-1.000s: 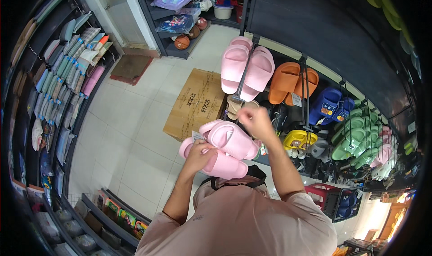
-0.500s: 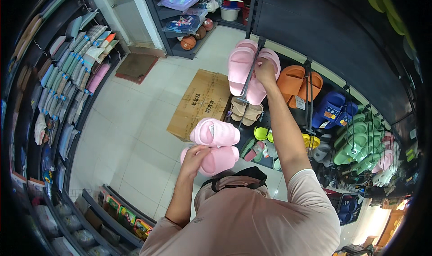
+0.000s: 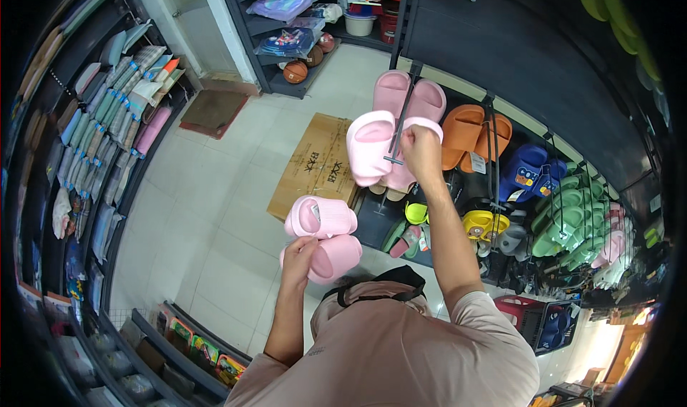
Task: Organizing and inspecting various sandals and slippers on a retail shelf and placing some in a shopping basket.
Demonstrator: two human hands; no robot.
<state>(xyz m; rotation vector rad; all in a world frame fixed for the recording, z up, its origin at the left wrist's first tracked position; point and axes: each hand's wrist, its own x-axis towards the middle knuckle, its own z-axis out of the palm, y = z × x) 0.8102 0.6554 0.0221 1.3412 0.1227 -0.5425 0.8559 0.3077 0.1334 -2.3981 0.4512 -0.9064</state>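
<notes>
A pair of pink slippers (image 3: pixel 330 217) with a ribbed strap hangs from my left hand (image 3: pixel 299 258), whose fingers are closed on the slippers' inner edges. Further forward, my right hand (image 3: pixel 418 149) grips one slipper of a second, paler pink pair (image 3: pixel 371 149), near the end of a metal display hook (image 3: pixel 401 124). The hook's bar runs between the two slippers of that pair. Behind it on the same hook is another pink pair (image 3: pixel 392 92). My right fingertips are partly hidden by the slipper.
A cardboard box (image 3: pixel 308 167) stands on the floor left of the hook. Orange slippers (image 3: pixel 469 131), blue slippers (image 3: pixel 529 174) and green slippers (image 3: pixel 565 214) hang to the right. Yellow slippers (image 3: pixel 485 224) hang lower. Shelves of folded goods (image 3: pixel 118 106) line the left side.
My right hand has drawn the front pink pair along the hook toward me, exposing the pair behind. My left hand, with its slippers, has shifted slightly left.
</notes>
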